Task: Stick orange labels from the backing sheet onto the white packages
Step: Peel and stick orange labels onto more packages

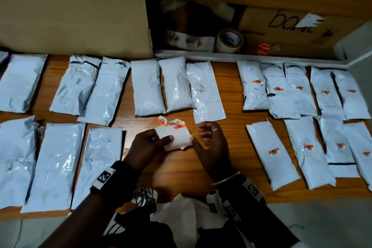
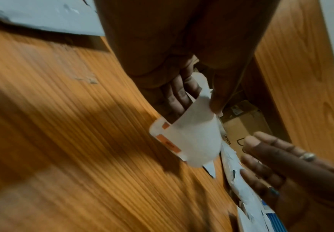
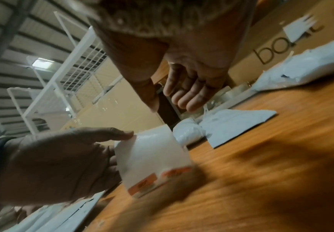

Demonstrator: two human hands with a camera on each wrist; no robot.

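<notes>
My left hand pinches a white backing sheet between thumb and fingers, above the wooden table. Orange labels sit at the sheet's far end, partly curled up. The sheet and its labels also show in the left wrist view. My right hand hovers just right of the sheet with relaxed fingers, its thumb tip at the sheet's right edge. White packages lie in rows: those on the left, such as one, are bare; those on the right, such as one, carry orange labels.
A large cardboard panel stands at the back left. Behind a white ledge lie a tape roll, a used label strip and a printed cardboard box. Bare wood shows between the hands and the near table edge.
</notes>
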